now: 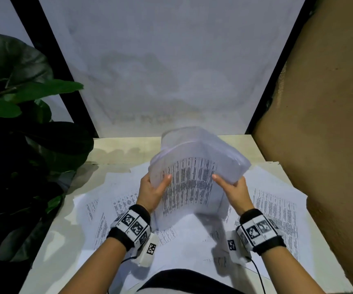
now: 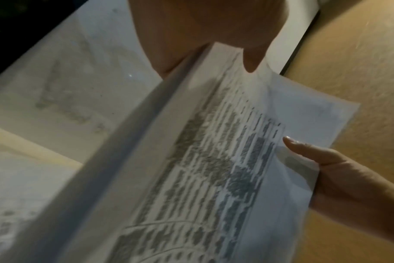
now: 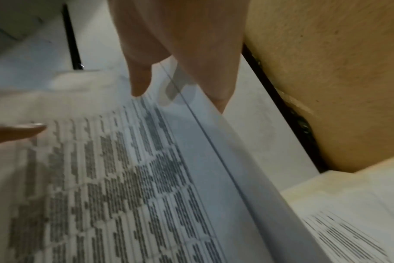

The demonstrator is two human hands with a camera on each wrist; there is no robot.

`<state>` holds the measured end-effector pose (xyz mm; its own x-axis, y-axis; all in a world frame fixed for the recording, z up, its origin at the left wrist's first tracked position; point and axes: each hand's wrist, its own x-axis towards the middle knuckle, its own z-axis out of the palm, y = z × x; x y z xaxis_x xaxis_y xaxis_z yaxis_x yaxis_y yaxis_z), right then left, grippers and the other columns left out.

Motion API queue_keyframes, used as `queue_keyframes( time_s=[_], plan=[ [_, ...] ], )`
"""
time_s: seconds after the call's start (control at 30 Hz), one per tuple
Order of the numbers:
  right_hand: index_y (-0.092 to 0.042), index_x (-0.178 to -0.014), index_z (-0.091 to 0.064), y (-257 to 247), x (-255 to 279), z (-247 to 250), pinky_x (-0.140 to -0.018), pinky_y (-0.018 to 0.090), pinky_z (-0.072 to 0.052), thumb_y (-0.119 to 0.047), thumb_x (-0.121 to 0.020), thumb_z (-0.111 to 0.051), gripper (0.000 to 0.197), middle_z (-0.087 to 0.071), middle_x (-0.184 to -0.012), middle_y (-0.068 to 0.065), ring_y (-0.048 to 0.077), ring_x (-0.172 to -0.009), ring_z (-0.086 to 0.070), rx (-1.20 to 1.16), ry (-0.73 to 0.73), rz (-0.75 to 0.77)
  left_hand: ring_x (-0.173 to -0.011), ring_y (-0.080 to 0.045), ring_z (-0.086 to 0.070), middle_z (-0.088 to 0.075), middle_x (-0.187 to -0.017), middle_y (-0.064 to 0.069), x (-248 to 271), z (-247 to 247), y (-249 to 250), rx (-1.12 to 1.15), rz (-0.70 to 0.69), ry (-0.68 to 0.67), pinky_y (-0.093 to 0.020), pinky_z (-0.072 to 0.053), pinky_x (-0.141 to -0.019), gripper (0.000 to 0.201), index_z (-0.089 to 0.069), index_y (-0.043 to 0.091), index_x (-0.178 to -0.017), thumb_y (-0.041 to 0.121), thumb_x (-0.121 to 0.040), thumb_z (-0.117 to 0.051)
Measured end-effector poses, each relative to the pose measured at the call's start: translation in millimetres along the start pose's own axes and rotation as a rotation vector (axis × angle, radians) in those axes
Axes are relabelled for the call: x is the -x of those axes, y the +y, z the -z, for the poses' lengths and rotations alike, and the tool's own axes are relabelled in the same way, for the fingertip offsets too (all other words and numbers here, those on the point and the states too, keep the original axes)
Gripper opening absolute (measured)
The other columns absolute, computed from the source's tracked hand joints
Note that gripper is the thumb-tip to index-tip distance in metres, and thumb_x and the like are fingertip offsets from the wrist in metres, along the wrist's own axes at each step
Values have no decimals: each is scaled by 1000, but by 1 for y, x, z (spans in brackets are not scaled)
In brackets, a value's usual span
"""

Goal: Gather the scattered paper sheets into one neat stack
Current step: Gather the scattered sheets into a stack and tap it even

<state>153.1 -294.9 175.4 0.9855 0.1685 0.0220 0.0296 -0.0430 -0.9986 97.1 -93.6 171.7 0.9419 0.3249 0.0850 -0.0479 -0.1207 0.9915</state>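
Observation:
A bundle of printed paper sheets (image 1: 190,181) stands on edge above the table, blurred, its top curling away from me. My left hand (image 1: 152,187) grips its left side, thumb on the printed face. My right hand (image 1: 232,187) grips the right side the same way. The left wrist view shows the bundle (image 2: 191,169) close up with my left thumb (image 2: 252,58) on it and my right hand (image 2: 340,178) across it. In the right wrist view my right thumb (image 3: 140,78) lies on the front of the sheets (image 3: 124,178), fingers behind. More printed sheets (image 1: 277,206) lie scattered over the table.
The cream table (image 1: 116,149) ends at a white cloth backdrop (image 1: 171,71). A brown wall (image 1: 319,124) closes in the right side. A leafy plant (image 1: 22,124) stands off the left edge. Loose sheets (image 1: 99,211) cover most of the tabletop, also near me.

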Motion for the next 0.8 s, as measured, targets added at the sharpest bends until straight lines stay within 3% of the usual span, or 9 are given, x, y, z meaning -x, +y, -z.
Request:
queue_keyframes(
  time_s=[0.13, 0.23, 0.3, 0.4, 0.47, 0.53, 0.6, 0.7, 0.8],
  plan=[
    [-18, -89, -59, 10, -9, -1, -79, 32, -50, -5, -78, -66, 19, -64, -101, 22, 32, -97, -61, 74, 25, -103, -73, -9, -60, -60, -78, 2, 0, 8, -12, -134, 153, -94, -29, -51, -73, 12, -54, 26, -76, 18, -84, -59],
    [-9, -90, -63, -3, -7, -3, -73, 34, -49, -11, -81, -64, 9, -65, -100, 32, 28, -85, -60, 158, 36, -47, -63, -23, -56, -55, -66, -12, -1, 8, -4, -168, 76, -48, -37, -53, -61, 20, -54, 15, -66, 20, -85, -58],
    [-5, -92, -63, -9, -3, -3, -69, 33, -47, -13, -84, -61, 11, -64, -99, 34, 25, -81, -58, 139, 39, -15, -57, -23, -53, -52, -62, -9, -1, 8, 0, -104, 48, 38, -32, -53, -54, 21, -53, 15, -65, 18, -86, -56],
    [-12, -91, -59, 4, 2, -1, -72, 28, -48, -16, -86, -57, 6, -63, -102, 27, 24, -88, -57, 133, -47, -131, -68, -15, -55, -56, -74, -2, 6, 7, -9, -28, 163, 31, -18, -51, -53, 11, -53, 17, -77, 19, -87, -53],
    [-10, -100, -58, 31, 4, 0, -87, 37, -50, -23, -85, -58, 19, -63, -107, 15, 26, -100, -59, 259, -160, -268, -81, -16, -56, -58, -89, -3, 16, 6, -27, -54, 286, -32, -27, -51, -74, 14, -54, 13, -94, 24, -87, -52],
    [2, -110, -57, 57, 5, 2, -91, 37, -48, -24, -84, -60, 37, -63, -113, 19, 32, -107, -60, 394, -254, -359, -89, -19, -55, -58, -94, -2, 24, 6, -43, -106, 366, -60, -37, -43, -87, 28, -52, 8, -108, 27, -87, -52],
    [9, -107, -58, 72, 4, 6, -84, 37, -51, -16, -84, -61, 34, -64, -109, 25, 36, -101, -62, 423, -237, -395, -82, -21, -52, -56, -85, -3, 27, 6, -47, -81, 379, -23, -36, -45, -81, 25, -55, 3, -100, 25, -87, -53],
    [5, -108, -58, 68, 1, 12, -70, 25, -48, -13, -84, -61, 30, -66, -98, 13, 24, -91, -61, 382, -179, -357, -63, -17, -42, -44, -67, -2, 20, 12, -38, -57, 308, 1, -21, -42, -57, 16, -51, 9, -74, 19, -87, -54],
    [3, -112, -55, 48, -6, 17, -61, 18, -41, -12, -85, -58, 31, -62, -89, 5, 19, -83, -57, 278, -90, -281, -70, -17, -49, -52, -74, -1, 12, 20, -26, -81, 293, -63, -18, -43, -59, 12, -51, 10, -86, 21, -87, -55]
  ],
)
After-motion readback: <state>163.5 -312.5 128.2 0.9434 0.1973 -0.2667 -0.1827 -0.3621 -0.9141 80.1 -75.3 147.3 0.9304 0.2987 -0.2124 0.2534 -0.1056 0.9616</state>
